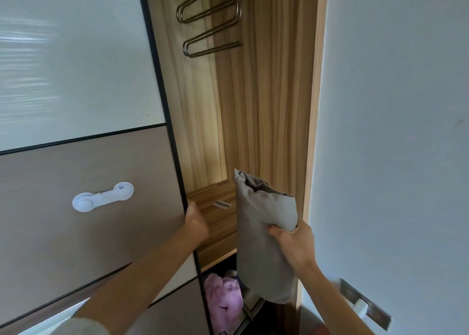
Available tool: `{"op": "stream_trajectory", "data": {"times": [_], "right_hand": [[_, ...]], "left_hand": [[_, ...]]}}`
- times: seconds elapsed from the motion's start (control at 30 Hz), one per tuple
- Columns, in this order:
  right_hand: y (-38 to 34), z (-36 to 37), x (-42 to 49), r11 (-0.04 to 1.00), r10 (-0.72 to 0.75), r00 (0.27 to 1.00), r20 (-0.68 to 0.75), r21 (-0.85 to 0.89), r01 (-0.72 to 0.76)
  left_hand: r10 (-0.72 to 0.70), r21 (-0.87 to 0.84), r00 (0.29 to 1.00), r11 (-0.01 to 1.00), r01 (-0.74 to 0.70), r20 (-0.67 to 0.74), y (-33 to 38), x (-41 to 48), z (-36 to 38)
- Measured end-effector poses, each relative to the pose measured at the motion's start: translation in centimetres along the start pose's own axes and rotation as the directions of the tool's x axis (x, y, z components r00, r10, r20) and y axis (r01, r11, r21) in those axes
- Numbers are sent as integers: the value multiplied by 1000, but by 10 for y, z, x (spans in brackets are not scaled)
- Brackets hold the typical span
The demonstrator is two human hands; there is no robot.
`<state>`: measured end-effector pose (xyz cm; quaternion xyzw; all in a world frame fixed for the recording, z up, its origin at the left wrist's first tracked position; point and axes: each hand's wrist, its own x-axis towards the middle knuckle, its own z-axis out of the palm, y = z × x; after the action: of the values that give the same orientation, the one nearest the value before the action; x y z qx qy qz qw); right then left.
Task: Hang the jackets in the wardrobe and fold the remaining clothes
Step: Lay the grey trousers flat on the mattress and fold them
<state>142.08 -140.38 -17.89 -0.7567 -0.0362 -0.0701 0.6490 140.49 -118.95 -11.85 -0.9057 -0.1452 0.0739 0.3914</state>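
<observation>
A folded grey garment (pixel 264 223) stands upright in the open gap of the wardrobe, and my right hand (pixel 291 240) grips it at its right side, thumb across the front. My left hand (pixel 196 223) holds the dark edge of the sliding wardrobe door (pixel 101 207), fingers curled behind it. Inside, the wooden wardrobe interior (pixel 266 106) shows several metal hangers (pixel 210 12) at the top, all bare. Wooden drawers (pixel 218 215) sit behind the garment.
A white child-safety latch (pixel 102 196) is stuck on the door's brown panel. Pink cloth (pixel 223 301) lies in the compartment below the drawers. The white wall (pixel 393 131) bounds the right side, with a metal plate and white switch (pixel 363 306) low on it.
</observation>
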Motion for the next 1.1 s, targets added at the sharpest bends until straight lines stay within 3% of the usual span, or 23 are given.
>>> {"op": "stream_trajectory", "data": {"times": [0.03,0.13,0.3,0.37,0.43,0.5,0.53,0.57,0.6,0.63,0.67,0.7,0.77,0.8,0.87,0.97,1.03,1.1], "right_hand": [[-3,5,-7,1000,-3,1000,-2,-2,3],[-12,18,-24,1000,-9,1000,21,12,9],[-28,41,-57,999,-18,998,64,37,16],[-30,51,-69,1000,-14,997,78,28,12],[-31,60,-79,1000,-18,996,87,21,17],[-33,69,-90,999,-34,994,106,24,32],[-34,75,-94,999,-38,993,115,27,35],[-34,80,-97,999,-38,992,121,33,34],[-34,86,-100,999,-29,992,126,35,24],[-35,92,-102,999,-13,991,132,35,8],[-36,98,-104,999,4,990,139,35,-9],[-35,104,-106,999,17,989,144,35,-22],[-35,116,-108,998,38,987,153,41,-45],[-37,122,-109,998,46,987,156,41,-53],[-40,135,-111,998,49,985,163,30,-54],[-47,157,-109,998,53,978,201,17,-57],[-52,173,-107,998,51,971,235,33,-60],[-59,188,-102,997,27,959,284,61,-46]], "left_hand": [[-37,-35,997,999,39,63,-4,-7,8],[29,-203,999,978,-36,-35,-26,-34,27],[49,163,971,987,-11,-233,-52,-55,84],[126,219,970,972,-80,-209,-66,-60,115],[79,-115,970,988,-107,-229,-76,-56,142],[11,-209,979,976,-54,-204,-66,-58,166],[-22,-398,989,917,-38,-144,-69,-72,163],[-103,-465,988,884,38,-115,-75,-83,158],[-210,-689,977,711,142,-16,-89,-91,164],[-202,-773,973,598,212,110,-96,-93,159],[-95,-746,982,639,186,164,-98,-90,167],[-217,-787,975,595,165,40,-97,-86,187],[-302,-796,951,562,226,57,-113,-84,196],[-366,-775,911,515,367,188,-121,-91,193],[-381,-776,890,470,420,251,-130,-106,186],[-468,-837,849,339,429,245,-135,-109,206],[-542,-873,786,179,453,297,-138,-114,211],[-540,-868,775,152,473,328,-146,-115,215]]}}
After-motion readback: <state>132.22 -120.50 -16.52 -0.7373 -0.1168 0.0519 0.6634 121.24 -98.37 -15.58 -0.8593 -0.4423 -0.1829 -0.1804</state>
